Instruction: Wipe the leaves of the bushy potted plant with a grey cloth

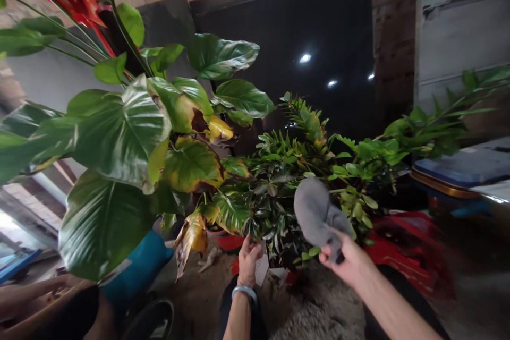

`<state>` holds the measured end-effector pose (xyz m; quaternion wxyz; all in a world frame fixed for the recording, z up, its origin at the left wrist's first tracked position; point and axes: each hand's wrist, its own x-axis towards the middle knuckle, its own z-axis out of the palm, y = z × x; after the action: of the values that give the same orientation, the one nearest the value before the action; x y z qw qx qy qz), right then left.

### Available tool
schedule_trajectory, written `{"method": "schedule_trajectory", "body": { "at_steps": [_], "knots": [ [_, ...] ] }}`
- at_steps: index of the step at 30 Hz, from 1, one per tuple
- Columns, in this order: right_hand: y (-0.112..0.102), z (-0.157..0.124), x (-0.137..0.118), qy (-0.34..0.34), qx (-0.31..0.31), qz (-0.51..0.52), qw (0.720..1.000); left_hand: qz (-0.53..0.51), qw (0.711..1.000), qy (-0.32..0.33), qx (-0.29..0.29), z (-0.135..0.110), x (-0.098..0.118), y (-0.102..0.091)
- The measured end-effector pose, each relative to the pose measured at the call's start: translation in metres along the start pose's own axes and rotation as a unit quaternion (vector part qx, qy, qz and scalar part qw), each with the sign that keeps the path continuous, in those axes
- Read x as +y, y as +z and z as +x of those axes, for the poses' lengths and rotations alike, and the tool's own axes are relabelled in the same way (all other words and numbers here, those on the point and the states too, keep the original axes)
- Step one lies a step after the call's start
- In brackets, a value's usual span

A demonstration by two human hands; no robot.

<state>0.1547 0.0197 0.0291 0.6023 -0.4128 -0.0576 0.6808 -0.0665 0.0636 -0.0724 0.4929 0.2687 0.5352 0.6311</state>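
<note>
My right hand (343, 258) grips a soft grey cloth (313, 210), which bulges up in front of the leafy potted plants. Whether it is a folded rag or a mitt, I cannot tell. My left hand (250, 261), with a pale bangle (245, 291) on its wrist, reaches to the lower edge of a dark-leaved plant (274, 188). Its index finger points up at the leaves, and the other fingers are loosely bent apart. To the left spreads a big-leaved plant (123, 127) with several yellow and brown leaves (193, 162).
A red pot (227, 240) stands under the leaves. On the right are a red plastic bag (406, 247) and a blue-lidded box (464, 164). Another person's arm (43, 297) shows at lower left beside a blue container (137, 265). A dark glossy panel (287, 26) leans against the brick wall.
</note>
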Motion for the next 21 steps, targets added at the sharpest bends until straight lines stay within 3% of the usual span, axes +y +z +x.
{"method": "schedule_trajectory", "body": {
  "at_steps": [3,5,8,12,14,17,19,21],
  "knots": [
    [-0.025,-0.022,0.035,0.125,0.087,-0.012,0.988,-0.004,0.999,-0.011,-0.033,0.000,0.003,-0.001],
    [-0.035,-0.036,0.037,0.158,0.066,-0.011,0.985,-0.009,0.999,-0.013,-0.038,0.001,0.005,-0.002],
    [-0.030,-0.041,0.009,0.118,0.038,0.015,0.992,-0.014,0.999,-0.018,-0.030,0.001,0.006,0.000],
    [-0.010,-0.021,-0.019,0.037,0.052,0.076,0.995,-0.017,1.000,-0.013,-0.023,0.000,0.004,0.002],
    [-0.007,-0.014,-0.007,0.037,0.067,0.099,0.992,-0.010,1.000,-0.020,-0.020,0.000,0.003,0.002],
    [-0.014,-0.021,0.027,0.097,0.092,0.060,0.989,-0.004,1.000,-0.025,-0.014,0.000,0.003,-0.001],
    [-0.017,-0.033,0.041,0.132,0.076,0.017,0.988,-0.003,1.000,-0.021,-0.010,0.000,0.003,-0.002],
    [-0.011,-0.040,0.037,0.119,0.037,0.019,0.992,-0.006,1.000,-0.022,-0.010,0.000,0.004,-0.003]
  ]
}}
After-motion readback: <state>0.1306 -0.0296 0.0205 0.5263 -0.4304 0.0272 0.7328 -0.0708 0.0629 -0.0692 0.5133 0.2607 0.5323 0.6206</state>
